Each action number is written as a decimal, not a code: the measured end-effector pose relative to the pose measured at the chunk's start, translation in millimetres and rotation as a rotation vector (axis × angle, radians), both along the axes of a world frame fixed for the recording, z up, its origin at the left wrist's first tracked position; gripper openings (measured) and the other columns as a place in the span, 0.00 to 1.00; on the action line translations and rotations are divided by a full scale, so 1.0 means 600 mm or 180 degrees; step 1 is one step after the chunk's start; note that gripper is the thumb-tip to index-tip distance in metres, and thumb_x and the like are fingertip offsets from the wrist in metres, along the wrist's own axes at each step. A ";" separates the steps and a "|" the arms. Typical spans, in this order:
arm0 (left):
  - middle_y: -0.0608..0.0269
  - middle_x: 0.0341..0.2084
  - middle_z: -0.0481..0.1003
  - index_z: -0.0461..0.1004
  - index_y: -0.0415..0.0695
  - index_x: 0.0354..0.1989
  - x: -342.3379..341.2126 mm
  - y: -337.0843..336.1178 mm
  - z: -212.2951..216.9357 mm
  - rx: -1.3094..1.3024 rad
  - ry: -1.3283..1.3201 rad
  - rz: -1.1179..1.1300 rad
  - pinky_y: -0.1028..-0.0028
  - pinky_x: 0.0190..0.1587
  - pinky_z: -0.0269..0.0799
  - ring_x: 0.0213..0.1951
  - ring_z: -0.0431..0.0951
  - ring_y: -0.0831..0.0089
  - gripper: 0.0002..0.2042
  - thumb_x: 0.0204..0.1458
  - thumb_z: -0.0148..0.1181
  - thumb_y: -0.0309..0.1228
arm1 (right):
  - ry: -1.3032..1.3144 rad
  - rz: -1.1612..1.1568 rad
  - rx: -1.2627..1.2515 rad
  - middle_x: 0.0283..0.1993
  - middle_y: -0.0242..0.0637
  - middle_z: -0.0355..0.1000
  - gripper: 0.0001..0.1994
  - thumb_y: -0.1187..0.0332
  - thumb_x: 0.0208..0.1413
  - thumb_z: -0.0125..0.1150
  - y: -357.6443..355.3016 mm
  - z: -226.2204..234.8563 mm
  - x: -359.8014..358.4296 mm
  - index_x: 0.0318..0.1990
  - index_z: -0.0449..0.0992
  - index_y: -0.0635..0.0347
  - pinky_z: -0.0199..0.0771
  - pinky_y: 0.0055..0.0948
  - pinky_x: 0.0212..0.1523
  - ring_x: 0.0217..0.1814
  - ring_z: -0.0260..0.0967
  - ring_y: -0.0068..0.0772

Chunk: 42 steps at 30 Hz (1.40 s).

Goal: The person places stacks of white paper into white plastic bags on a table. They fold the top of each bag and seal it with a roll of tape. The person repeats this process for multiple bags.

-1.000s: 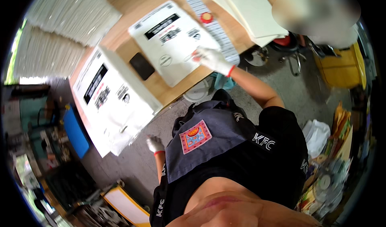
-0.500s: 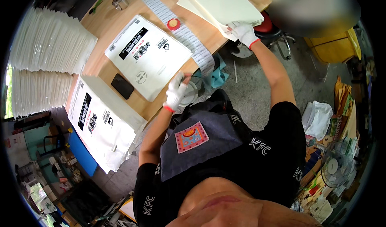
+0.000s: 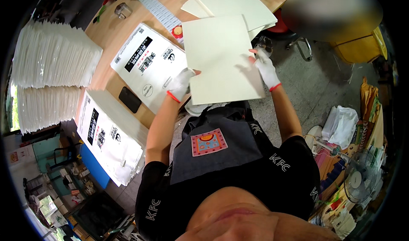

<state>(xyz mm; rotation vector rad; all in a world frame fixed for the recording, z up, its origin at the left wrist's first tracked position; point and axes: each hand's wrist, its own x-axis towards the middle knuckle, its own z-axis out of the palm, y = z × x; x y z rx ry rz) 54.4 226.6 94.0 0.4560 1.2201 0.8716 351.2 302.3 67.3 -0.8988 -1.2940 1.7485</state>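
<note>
A cream sheet or thin stack of paper (image 3: 223,62) is held in front of me, over the table's near edge. My left hand (image 3: 180,84), in a white glove with bare fingertips, is closed on its left edge, thumb on top. At the right edge, my right hand (image 3: 266,69), gloved likewise, has its fingers apart, the tips just over the border. Beside my left hand lies a flat white printed wrapper (image 3: 149,64). More cream paper (image 3: 234,4) lies fanned at the table's far side.
Tall stacks of white packets (image 3: 55,55) rise at the left. A phone (image 3: 130,99) lies beside a pile of printed wrappers (image 3: 113,134). A label strip (image 3: 153,6), a red round object (image 3: 177,31) and a metal cup (image 3: 123,10) are on the table (image 3: 100,32). A fan (image 3: 358,177) stands right.
The cream paper has come off the far pile toward me. My right hand has moved nearer with it and spread its fingers; my left hand has taken hold of the left edge.
</note>
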 end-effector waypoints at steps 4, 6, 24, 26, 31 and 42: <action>0.54 0.38 0.75 0.58 0.31 0.58 0.008 0.024 -0.043 0.1164 0.1990 -0.1006 0.72 0.43 0.75 0.38 0.78 0.68 0.26 0.48 0.51 0.24 | 0.0786 0.0366 -0.0971 0.58 0.41 0.65 0.25 0.77 0.53 0.49 0.006 -0.060 -0.043 0.61 0.62 0.63 0.67 0.25 0.55 0.55 0.66 0.26; 0.42 0.50 0.66 0.41 0.36 0.66 0.134 -0.011 0.021 0.1054 0.3422 -0.0686 0.65 0.57 0.64 0.54 0.67 0.54 0.43 0.43 0.59 0.33 | -0.0472 0.0158 0.0172 0.58 0.46 0.64 0.31 0.64 0.49 0.59 -0.028 -0.005 -0.103 0.62 0.61 0.63 0.66 0.32 0.56 0.54 0.67 0.35; 0.59 0.40 0.76 0.78 0.50 0.38 -0.206 -0.080 -0.127 0.0937 0.3897 -0.0355 0.63 0.45 0.69 0.44 0.74 0.62 0.10 0.46 0.59 0.35 | -0.2392 0.1170 0.2273 0.43 0.45 0.71 0.20 0.55 0.55 0.54 -0.081 0.134 -0.151 0.48 0.71 0.61 0.72 0.37 0.38 0.38 0.72 0.47; 0.62 0.35 0.76 0.77 0.47 0.38 -0.259 -0.068 -0.129 0.1324 0.3904 0.0000 0.68 0.42 0.69 0.38 0.73 0.67 0.09 0.49 0.56 0.32 | -0.2742 0.1538 0.3006 0.43 0.45 0.71 0.20 0.56 0.55 0.52 -0.088 0.157 -0.174 0.49 0.70 0.60 0.72 0.39 0.38 0.38 0.72 0.46; 0.67 0.23 0.72 0.74 0.41 0.33 -0.290 -0.025 0.003 0.1008 0.1720 0.1545 0.77 0.30 0.66 0.27 0.68 0.81 0.07 0.55 0.52 0.30 | -0.3718 0.2290 0.3635 0.39 0.44 0.70 0.17 0.56 0.56 0.49 -0.076 0.134 -0.214 0.42 0.70 0.61 0.73 0.40 0.37 0.38 0.73 0.45; 0.61 0.26 0.76 0.73 0.41 0.33 -0.214 -0.030 -0.132 0.1196 0.2412 0.0490 0.75 0.36 0.68 0.33 0.74 0.74 0.06 0.52 0.51 0.28 | -0.3454 0.1680 0.2044 0.34 0.47 0.73 0.18 0.55 0.51 0.55 -0.026 0.207 -0.146 0.37 0.74 0.63 0.70 0.39 0.38 0.37 0.72 0.49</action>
